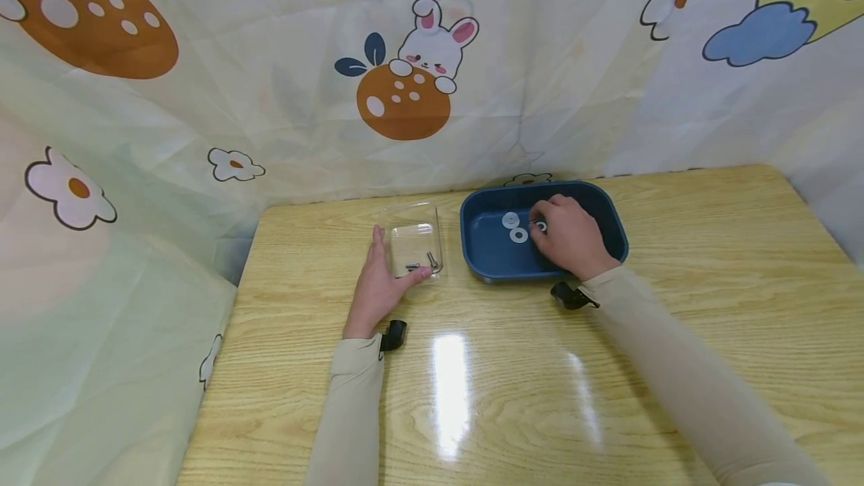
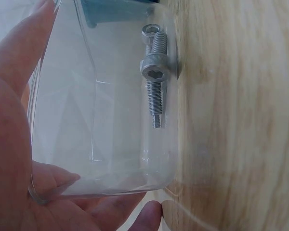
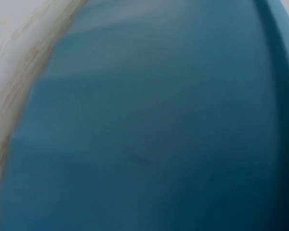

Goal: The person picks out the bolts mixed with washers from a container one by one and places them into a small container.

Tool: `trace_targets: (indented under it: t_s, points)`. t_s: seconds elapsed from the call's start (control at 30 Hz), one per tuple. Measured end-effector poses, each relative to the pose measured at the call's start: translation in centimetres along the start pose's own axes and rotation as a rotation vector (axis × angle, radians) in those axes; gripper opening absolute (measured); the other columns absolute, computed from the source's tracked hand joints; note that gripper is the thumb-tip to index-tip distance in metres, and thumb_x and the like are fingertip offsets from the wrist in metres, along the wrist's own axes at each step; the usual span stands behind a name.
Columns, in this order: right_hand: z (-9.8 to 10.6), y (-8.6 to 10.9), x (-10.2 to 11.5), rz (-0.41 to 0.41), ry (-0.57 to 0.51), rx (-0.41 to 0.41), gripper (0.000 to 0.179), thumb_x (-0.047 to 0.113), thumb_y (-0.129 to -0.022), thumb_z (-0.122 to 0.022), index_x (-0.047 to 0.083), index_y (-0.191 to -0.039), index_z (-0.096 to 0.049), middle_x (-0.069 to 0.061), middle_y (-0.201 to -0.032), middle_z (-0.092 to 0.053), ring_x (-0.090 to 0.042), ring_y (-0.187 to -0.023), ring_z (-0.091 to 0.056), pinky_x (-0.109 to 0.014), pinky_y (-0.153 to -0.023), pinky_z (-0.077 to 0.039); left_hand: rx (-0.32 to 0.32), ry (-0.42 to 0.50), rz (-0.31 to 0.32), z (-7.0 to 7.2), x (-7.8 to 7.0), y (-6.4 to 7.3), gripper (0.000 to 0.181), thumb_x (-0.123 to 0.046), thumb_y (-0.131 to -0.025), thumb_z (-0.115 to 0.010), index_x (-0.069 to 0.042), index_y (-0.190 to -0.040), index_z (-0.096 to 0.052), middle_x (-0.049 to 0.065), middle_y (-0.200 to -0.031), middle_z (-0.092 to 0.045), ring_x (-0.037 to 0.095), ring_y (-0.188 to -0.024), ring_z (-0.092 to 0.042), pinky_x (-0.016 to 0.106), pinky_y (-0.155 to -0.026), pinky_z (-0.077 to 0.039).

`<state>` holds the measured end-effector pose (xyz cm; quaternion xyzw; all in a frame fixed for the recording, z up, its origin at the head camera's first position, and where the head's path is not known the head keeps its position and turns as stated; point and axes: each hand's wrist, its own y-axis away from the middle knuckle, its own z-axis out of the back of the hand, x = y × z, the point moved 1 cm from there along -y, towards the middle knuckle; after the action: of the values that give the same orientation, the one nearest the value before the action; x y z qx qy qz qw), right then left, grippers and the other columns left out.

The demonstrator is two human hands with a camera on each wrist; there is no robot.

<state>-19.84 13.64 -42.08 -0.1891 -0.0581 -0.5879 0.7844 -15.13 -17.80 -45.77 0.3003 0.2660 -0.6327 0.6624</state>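
Observation:
A clear plastic box (image 1: 413,240) sits on the table with metal socket-head screws (image 2: 154,67) lying inside. My left hand (image 1: 379,287) holds this box at its near left corner, fingers along the left side and thumb across the front. To its right, a dark blue tray (image 1: 478,270) holds flat round washers (image 1: 518,235). My right hand (image 1: 572,237) reaches into the tray with curled fingers and pinches a washer (image 1: 542,226) between thumb and fingertips. In the right wrist view only the tray's blue outer wall (image 3: 144,115) shows, and that hand is hidden.
Both containers stand near the back of a wood-grain table (image 1: 513,396). Behind them hangs a printed cloth (image 1: 297,111), which also runs down the left side. Each wrist carries a small black camera (image 1: 394,335).

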Motion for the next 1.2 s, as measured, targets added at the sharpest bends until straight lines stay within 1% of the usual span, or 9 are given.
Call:
trace_targets:
  t_s: [0.27, 0.47, 0.57, 0.67, 0.8, 1.03, 1.2]
  points:
    - [0.2, 0.1, 1.2, 0.016, -0.004, -0.012, 0.018, 0.017, -0.084, -0.065, 0.005, -0.097, -0.068, -0.014, -0.098, -0.059, -0.030, -0.090, -0.053, -0.046, -0.069, -0.049, 0.003, -0.009, 0.003, 0.0, 0.1, -0.1, 0.122, -0.065, -0.067, -0.070, -0.021, -0.149, 0.010, -0.003, -0.155, -0.004, 0.026, -0.140, -0.011, 0.047, -0.109, -0.020]
    - [0.4, 0.2, 2.2, 0.062, -0.031, -0.042, 0.017, 0.017, -0.084, -0.066, 0.006, -0.096, -0.068, -0.012, -0.094, -0.059, -0.029, -0.087, -0.054, -0.043, -0.067, -0.050, 0.006, -0.010, 0.007, 0.0, 0.0, 0.0, 0.122, -0.064, -0.067, -0.070, -0.024, -0.148, 0.012, -0.002, -0.155, -0.004, 0.026, -0.139, -0.012, 0.048, -0.109, -0.021]
    - [0.4, 0.2, 2.6, 0.072, -0.036, -0.044, 0.018, 0.018, -0.084, -0.065, 0.006, -0.097, -0.068, -0.012, -0.095, -0.059, -0.029, -0.087, -0.054, -0.042, -0.067, -0.050, 0.005, -0.013, 0.010, 0.0, 0.0, 0.1, 0.121, -0.064, -0.067, -0.070, -0.027, -0.147, 0.013, -0.003, -0.155, -0.004, 0.026, -0.139, -0.012, 0.048, -0.109, -0.021]
    - [0.4, 0.3, 2.9, 0.080, -0.036, -0.049, 0.016, 0.019, -0.085, -0.065, 0.008, -0.096, -0.068, -0.012, -0.095, -0.059, -0.028, -0.086, -0.054, -0.042, -0.064, -0.050, 0.004, -0.014, 0.011, 0.0, 0.1, 0.0, 0.121, -0.064, -0.067, -0.070, -0.029, -0.146, 0.015, -0.003, -0.155, -0.004, 0.026, -0.140, -0.012, 0.047, -0.109, -0.020]
    - [0.4, 0.3, 3.3, 0.097, -0.038, -0.063, 0.014, 0.019, -0.085, -0.065, 0.009, -0.094, -0.069, -0.012, -0.094, -0.059, -0.027, -0.084, -0.054, -0.040, -0.060, -0.050, 0.005, -0.011, 0.006, -0.1, 0.2, -0.1, 0.121, -0.063, -0.067, -0.070, -0.028, -0.147, 0.014, -0.002, -0.155, -0.004, 0.026, -0.139, -0.012, 0.047, -0.109, -0.020]
    - [0.4, 0.4, 4.0, 0.113, -0.055, -0.073, 0.013, 0.018, -0.085, -0.065, 0.009, -0.093, -0.068, -0.011, -0.093, -0.058, -0.027, -0.086, -0.053, -0.038, -0.064, -0.050, 0.005, -0.007, 0.000, 0.0, 0.2, -0.2, 0.123, -0.065, -0.067, -0.070, -0.020, -0.149, 0.010, -0.001, -0.155, -0.004, 0.026, -0.140, -0.010, 0.047, -0.110, -0.019]
    - [0.4, 0.4, 4.5, 0.139, -0.070, -0.088, 0.014, 0.017, -0.085, -0.065, 0.008, -0.095, -0.068, -0.011, -0.093, -0.058, -0.027, -0.086, -0.053, -0.039, -0.066, -0.050, 0.002, -0.016, -0.003, 0.0, 0.1, -0.1, 0.123, -0.066, -0.066, -0.069, -0.022, -0.148, 0.012, -0.001, -0.155, -0.004, 0.025, -0.140, -0.010, 0.046, -0.110, -0.019]
